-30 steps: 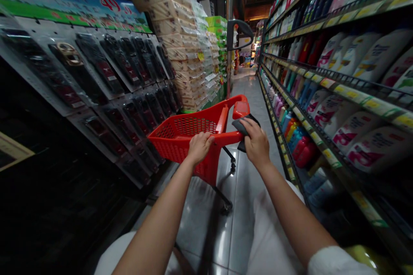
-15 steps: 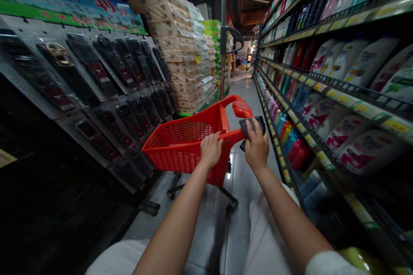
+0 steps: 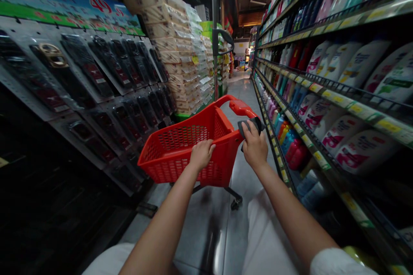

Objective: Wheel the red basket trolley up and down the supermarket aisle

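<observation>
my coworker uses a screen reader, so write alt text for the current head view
A person's left hand rests on the edge of a red shopping cart while the right hand holds a dark cloth at its handle. On the right, shelves hold rows of bottles; on the left, packaged belts hang beside stacked packs.

The right hand (image 3: 254, 146) hides part of the cloth (image 3: 241, 127), the left hand (image 3: 201, 154) part of the cart (image 3: 222, 163), the banner (image 3: 69, 4) is cut off at left, and the far goods (image 3: 240, 57) are too small to tell.
</observation>
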A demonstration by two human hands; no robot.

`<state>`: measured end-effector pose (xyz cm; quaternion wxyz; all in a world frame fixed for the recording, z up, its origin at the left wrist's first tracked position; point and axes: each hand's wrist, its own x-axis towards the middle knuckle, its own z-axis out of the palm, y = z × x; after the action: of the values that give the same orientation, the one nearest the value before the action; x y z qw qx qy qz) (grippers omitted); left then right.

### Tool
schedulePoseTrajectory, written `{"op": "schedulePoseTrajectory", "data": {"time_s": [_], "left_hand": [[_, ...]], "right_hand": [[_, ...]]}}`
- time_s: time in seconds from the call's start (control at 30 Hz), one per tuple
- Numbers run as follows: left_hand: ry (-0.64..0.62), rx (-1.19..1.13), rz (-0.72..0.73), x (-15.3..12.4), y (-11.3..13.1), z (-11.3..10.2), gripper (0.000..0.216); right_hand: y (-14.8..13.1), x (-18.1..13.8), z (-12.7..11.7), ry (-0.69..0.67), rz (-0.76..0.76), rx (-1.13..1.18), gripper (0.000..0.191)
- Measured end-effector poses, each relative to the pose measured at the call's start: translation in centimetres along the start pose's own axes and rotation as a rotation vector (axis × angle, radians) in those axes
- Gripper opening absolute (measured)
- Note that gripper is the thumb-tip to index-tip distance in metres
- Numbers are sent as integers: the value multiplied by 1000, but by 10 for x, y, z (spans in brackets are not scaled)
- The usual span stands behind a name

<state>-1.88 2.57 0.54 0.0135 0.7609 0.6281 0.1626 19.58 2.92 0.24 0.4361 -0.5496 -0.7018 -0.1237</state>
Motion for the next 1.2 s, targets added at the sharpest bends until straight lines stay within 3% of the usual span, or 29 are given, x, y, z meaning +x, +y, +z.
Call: {"op": "schedulePoseTrajectory", "data": {"time_s": [0.2,0.3,0.47,0.6,0.7,0.93,1.13,1.2], "left_hand": [[9,43,-48,-12,4,7,36],[-35,39,-8,-18,3,6,37],[-138,77,-39,-40,-35,-9,38],[-237,88,-88,-61,-64,-17,42],[-292,29,-139,-75,-71,-16,43],[-332,-139,-202,-90,-50,-3,46],[-327,-132,-272,-106,-17,5,45],[-336,-127,-299,-113,-1,6,46]], "right_hand": [[-24,-19,14,-232,-177,0,64],[-11,-11,10,-234,-113,9,62],[-1,-3,24,-108,55,52,62],[-22,-25,45,-253,-93,67,62],[-31,-38,52,-357,-200,78,62],[-27,-35,55,-313,-66,72,56],[-9,-40,40,-424,-231,149,60],[3,-34,37,-406,-202,147,57]]}}
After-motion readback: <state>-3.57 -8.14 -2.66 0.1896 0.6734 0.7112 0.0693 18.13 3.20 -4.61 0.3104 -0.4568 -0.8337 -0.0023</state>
